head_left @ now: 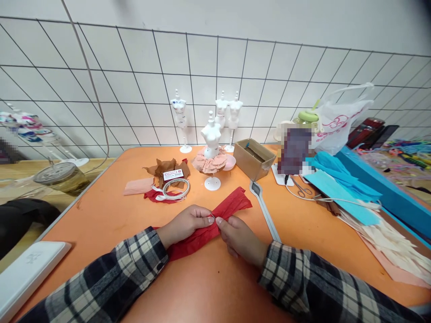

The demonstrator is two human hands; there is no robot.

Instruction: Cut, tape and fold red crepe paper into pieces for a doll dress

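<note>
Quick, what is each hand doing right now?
Left hand: closed, pinching the red crepe paper.
Right hand: closed, pinching the same paper.

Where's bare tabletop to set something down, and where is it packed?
Free: the orange table left of the left hand, below the tape roll; also the strip between the right hand and the paper stack. Crowded: the back edge around the mannequin and cardboard box.
</note>
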